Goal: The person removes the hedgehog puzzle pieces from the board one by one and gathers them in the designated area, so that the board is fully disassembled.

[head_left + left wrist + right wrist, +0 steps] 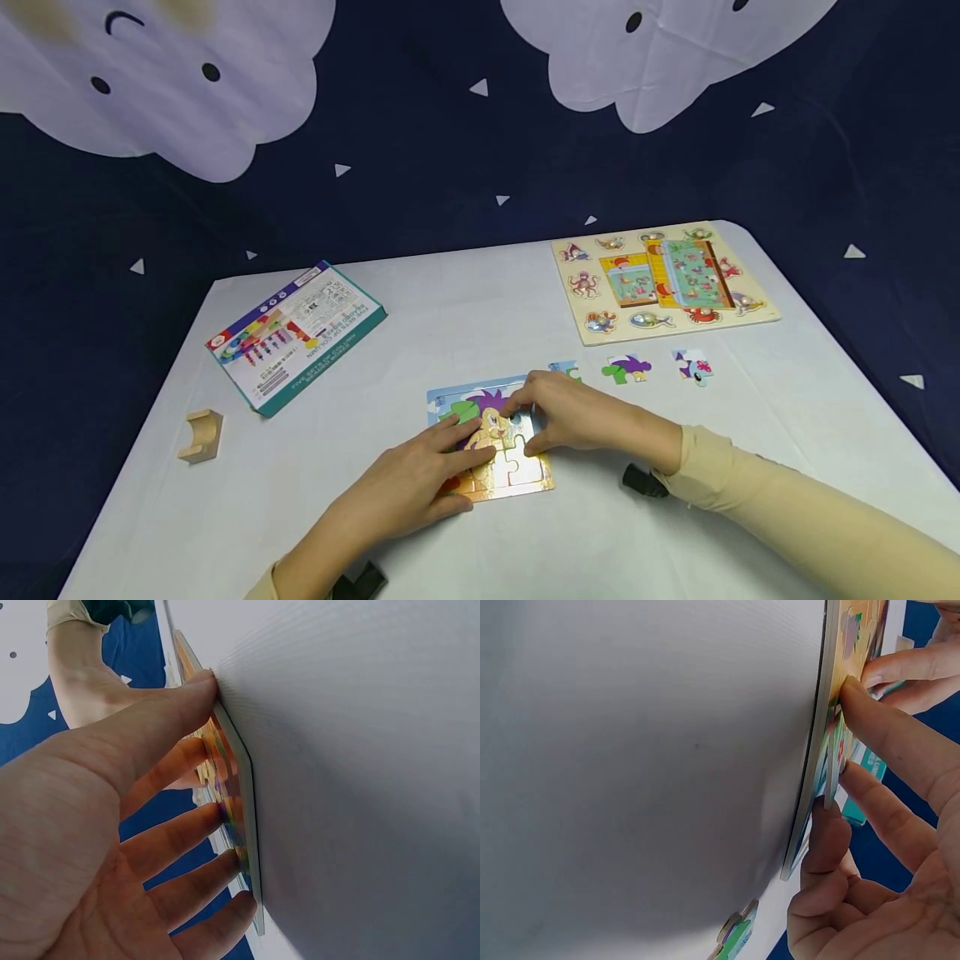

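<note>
My right hand (568, 412) hides much of the puzzle piece (833, 769) I pinch between thumb and fingers, tilted over the right side of the jigsaw tray (513, 490), so its picture is hard to read. My left hand (412, 475) covers the tray's left part, fingers spread and extended on it, thumb at the near edge. The tray's lower right rim is uncovered, and white tabletop (300, 458) opens leftward toward the wooden block (202, 442) and printed box (300, 337). The nearest loose piece (567, 368) is partly hidden behind my right hand; the middle piece (627, 368) and end piece (692, 367) lie to its right, before the sea-animal board (600, 335)
</note>
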`<state>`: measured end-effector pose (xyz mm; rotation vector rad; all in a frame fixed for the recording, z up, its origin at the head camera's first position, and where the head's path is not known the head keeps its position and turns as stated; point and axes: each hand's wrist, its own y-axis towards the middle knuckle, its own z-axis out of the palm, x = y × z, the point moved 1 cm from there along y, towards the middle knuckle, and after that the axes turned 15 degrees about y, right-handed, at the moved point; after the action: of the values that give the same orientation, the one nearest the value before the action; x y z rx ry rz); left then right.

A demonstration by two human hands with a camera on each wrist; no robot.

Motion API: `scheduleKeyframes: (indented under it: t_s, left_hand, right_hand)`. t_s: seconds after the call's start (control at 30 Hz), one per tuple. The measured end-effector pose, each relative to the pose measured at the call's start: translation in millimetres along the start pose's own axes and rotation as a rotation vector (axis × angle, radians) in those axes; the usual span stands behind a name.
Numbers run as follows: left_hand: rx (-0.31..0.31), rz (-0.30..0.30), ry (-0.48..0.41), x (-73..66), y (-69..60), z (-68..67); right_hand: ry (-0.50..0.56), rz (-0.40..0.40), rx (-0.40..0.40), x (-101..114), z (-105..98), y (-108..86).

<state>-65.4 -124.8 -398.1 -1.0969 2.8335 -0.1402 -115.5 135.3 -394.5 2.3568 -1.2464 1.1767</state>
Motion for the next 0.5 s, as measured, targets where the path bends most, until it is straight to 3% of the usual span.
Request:
scheduleKeyframes:
  t_s: [0.5]
  left_hand:
    - [0.005, -0.003, -0.007, 0.1, 0.3, -0.4]
  right_hand:
    - [-0.009, 0.021, 0.038, 2.1, -3.5, 5.2]
